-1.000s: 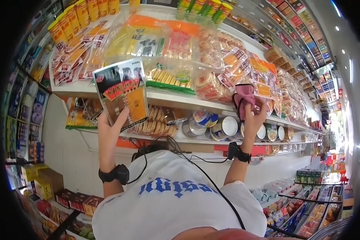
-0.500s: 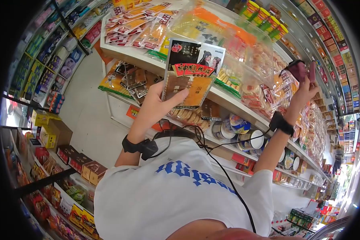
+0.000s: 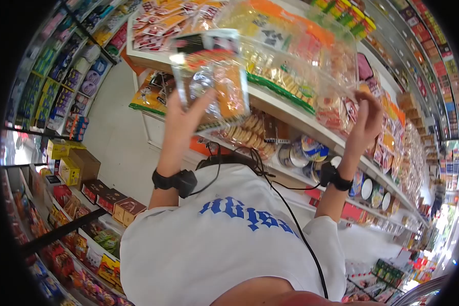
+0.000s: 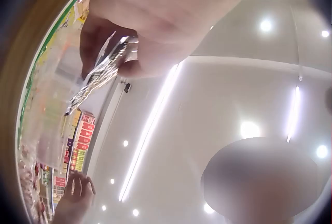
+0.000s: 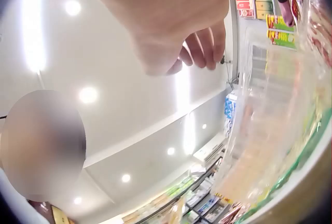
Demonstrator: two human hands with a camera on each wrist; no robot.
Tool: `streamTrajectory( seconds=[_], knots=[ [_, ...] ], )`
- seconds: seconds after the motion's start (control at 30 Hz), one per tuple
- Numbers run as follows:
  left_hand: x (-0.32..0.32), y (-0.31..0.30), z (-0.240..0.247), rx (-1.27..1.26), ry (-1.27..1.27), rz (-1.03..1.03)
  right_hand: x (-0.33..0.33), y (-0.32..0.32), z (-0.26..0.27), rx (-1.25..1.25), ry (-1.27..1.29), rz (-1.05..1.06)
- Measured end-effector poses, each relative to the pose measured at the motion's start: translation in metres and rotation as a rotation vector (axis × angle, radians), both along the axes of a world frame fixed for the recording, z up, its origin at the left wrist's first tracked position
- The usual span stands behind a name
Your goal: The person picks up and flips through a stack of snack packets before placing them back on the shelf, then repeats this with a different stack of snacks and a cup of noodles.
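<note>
Head view: the left hand (image 3: 183,115) clamps a glossy snack packet (image 3: 214,84) by its lower part, thumb across the front, and holds it up before the edge of a white display shelf (image 3: 150,62) (the print is smeared by blur and glare). The shelf runs obliquely from upper left to lower right; its top bears orange-and-red sachets (image 3: 163,23), a clear plastic cover (image 3: 336,51) over bagged snacks and, beyond the cover, a pink cloth (image 3: 364,66) with dark edging. The right hand (image 3: 364,120) is near the cover's right end, its fingers loosely bent around nothing; whether it touches the plastic cannot be told. A lower tier carries round biscuits (image 3: 252,135) and tins (image 3: 364,188). At left, tall stocked racks (image 3: 81,71) border a pale floor (image 3: 112,115), with cardboard boxes (image 3: 86,166) near them. Left wrist view: the packet appears edge-on, silvery and creased, pinched between thumb and fingers; behind it spreads a pale ceiling (image 4: 207,110) with strip lights (image 4: 155,125) and round lamps (image 4: 250,129), and the right hand shows at lower left. Right wrist view: the fingers of the right hand hang bent against the ceiling, thumb largely hidden; the clear cover lies at right, with the pink cloth at the upper right corner.
</note>
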State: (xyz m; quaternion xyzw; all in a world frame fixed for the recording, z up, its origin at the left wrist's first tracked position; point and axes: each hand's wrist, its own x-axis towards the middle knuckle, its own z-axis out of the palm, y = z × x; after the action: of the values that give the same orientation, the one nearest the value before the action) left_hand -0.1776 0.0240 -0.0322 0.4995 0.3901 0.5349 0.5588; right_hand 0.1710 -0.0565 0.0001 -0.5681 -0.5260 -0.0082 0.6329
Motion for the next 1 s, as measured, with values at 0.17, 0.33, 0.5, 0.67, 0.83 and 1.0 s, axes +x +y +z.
streamTrajectory(
  seconds=[0.17,0.33,0.5,0.67,0.83,1.0],
  knots=[
    [-0.032,0.020,-0.002,-0.149,-0.214,0.089,-0.054,-0.054,-0.029,-0.359,-0.152,0.309],
    [-0.074,0.043,-0.025,-0.055,0.096,0.082,-0.057,-0.086,-0.075,-0.600,0.054,0.178],
    [-0.079,0.056,-0.050,-0.120,-0.151,0.193,-0.078,-0.101,-0.098,-0.673,0.288,0.070],
    [-0.085,0.067,-0.068,-0.289,-0.203,0.400,-0.095,-0.098,-0.111,-0.743,0.378,0.046],
    [-0.096,0.050,-0.065,-0.311,-0.149,0.461,-0.103,-0.093,-0.114,-0.765,0.357,0.099],
    [-0.118,-0.006,-0.058,-0.245,-0.113,0.570,-0.092,-0.078,-0.127,-0.774,0.304,0.311]
  ],
)
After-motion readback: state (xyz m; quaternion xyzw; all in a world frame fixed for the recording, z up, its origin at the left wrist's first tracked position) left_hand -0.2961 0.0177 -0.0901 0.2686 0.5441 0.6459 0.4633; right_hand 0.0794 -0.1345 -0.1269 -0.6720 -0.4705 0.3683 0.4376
